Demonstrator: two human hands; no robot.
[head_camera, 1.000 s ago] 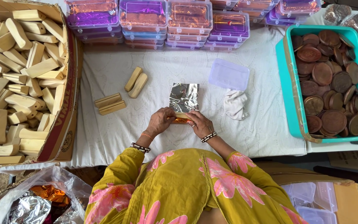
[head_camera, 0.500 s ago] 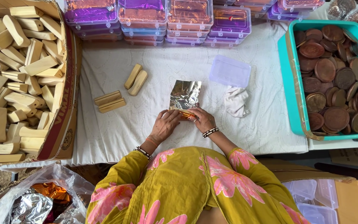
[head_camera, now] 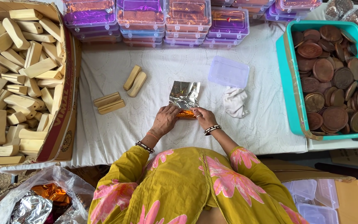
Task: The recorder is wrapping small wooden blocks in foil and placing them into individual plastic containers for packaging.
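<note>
On white cloth, crinkled silver foil sheet [head_camera: 184, 95], orange underside, both hands [head_camera: 185, 117] pinching its near edge

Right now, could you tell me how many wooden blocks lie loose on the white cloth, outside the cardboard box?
4: two rounded blocks side by side left of the foil sheet, two flat blocks nearer the cardboard box. None seem hidden.

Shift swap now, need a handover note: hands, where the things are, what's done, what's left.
Left hand and right hand: both pressed on the near edge of the crinkled silver foil sheet, over an orange piece that is mostly hidden.
Things: four pale wooden blocks lie loose on the white cloth; clear plastic lid beside a white rag.
Done: foil spread flat, wrap begun at the near edge.
Left: most of the foil lies unrolled.
</note>
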